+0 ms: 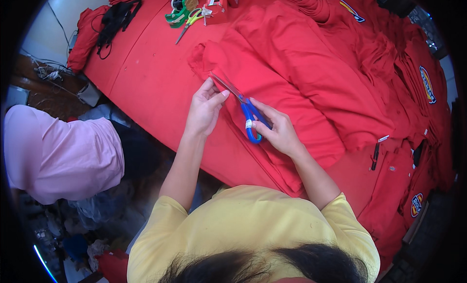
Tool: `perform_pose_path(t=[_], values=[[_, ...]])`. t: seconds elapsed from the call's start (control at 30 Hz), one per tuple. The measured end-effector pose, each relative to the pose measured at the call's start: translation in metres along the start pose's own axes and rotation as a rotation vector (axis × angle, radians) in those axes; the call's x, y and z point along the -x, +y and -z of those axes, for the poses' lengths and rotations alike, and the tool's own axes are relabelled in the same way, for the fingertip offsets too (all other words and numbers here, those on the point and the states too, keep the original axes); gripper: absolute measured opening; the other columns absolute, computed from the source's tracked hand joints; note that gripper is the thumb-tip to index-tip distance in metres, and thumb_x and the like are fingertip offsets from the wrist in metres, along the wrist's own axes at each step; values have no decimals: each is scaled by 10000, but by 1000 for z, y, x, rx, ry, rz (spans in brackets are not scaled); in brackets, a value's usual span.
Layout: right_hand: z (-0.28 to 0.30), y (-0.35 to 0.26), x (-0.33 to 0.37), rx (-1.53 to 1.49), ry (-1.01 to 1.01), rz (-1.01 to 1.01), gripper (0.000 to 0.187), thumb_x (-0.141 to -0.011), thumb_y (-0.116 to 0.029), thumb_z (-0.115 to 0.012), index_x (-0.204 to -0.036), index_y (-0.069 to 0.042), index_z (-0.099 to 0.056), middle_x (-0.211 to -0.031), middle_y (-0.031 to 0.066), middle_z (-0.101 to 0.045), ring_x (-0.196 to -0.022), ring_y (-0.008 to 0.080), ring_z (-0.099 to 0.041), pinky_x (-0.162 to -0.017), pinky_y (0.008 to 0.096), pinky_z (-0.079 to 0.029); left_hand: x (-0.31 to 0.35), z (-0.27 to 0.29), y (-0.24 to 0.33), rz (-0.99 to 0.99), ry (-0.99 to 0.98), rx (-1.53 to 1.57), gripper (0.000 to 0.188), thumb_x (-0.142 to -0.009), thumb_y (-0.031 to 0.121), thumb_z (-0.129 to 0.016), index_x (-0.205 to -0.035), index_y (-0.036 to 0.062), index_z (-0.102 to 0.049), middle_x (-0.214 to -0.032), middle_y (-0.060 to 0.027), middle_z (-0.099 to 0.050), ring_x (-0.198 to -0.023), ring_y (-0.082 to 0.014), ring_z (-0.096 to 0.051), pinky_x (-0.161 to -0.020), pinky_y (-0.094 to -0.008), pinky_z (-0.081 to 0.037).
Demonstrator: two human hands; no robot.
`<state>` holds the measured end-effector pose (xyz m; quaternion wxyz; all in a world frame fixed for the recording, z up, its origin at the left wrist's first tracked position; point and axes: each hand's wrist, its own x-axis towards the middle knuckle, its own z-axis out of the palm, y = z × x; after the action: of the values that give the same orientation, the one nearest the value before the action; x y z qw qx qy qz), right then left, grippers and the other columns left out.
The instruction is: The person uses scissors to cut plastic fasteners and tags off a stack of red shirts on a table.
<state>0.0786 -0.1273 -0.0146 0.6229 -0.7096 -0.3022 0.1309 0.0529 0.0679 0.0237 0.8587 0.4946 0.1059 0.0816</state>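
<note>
My right hand (278, 130) grips blue-handled scissors (248, 112), thumb and fingers closed about the handles. The scissors' blades point up and left, across the near-left edge of a red garment (287, 73) spread on the red-covered table (151, 83). Beside the blade tips, my left hand (205, 108) has its thumb and fingers closed on that garment's edge. Whether the blades touch a thread or the cloth is too small to make out.
Yellow-handled scissors (189, 23) lie by a green tape dispenser (178, 15) and a red one (217, 10) at the far side. Piled red garments (389, 64) fill the right. A black pen (375, 156) lies there. At left is a person in a pink shirt (73, 154).
</note>
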Motion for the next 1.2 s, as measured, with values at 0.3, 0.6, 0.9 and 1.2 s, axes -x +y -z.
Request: perform_pose_path(t=[0.3,0.6,0.9,1.2], values=[[0,-12,5,-82,-72,-232,451,-899,-124,-550,-1331,-36,-458,-943,101,-615,-688,132,-582,-678,281,-489,-5,11,3,-68,24,130,395,-855,-50,-533,-1247,-43,-484,-1200,-111,-564,-1090,-169,-538,-950,-292,-413],[-4,-19,2,-27,-50,-29,497,-881,-131,-598,-1345,-39,-444,-906,73,-593,-713,112,-549,-650,246,-461,15,3,12,-23,4,-58,472,-830,-72,-538,-1289,-16,-443,-1231,-102,-539,-1126,-193,-529,-987,-318,-393],[-1,-23,14,-122,-111,-243,489,-885,-93,-576,-1345,-10,-434,-1017,103,-603,-871,124,-582,-787,264,-478,8,15,6,-86,-32,116,434,-862,-26,-515,-1290,-12,-448,-1249,-107,-541,-1160,-188,-513,-999,-331,-387],[-7,-23,18,56,-11,14,502,-876,-138,-600,-1337,-18,-442,-910,89,-579,-802,156,-574,-768,279,-476,23,5,7,18,-67,-35,502,-821,-70,-552,-1304,3,-440,-1212,-79,-556,-1129,-173,-524,-975,-311,-395]])
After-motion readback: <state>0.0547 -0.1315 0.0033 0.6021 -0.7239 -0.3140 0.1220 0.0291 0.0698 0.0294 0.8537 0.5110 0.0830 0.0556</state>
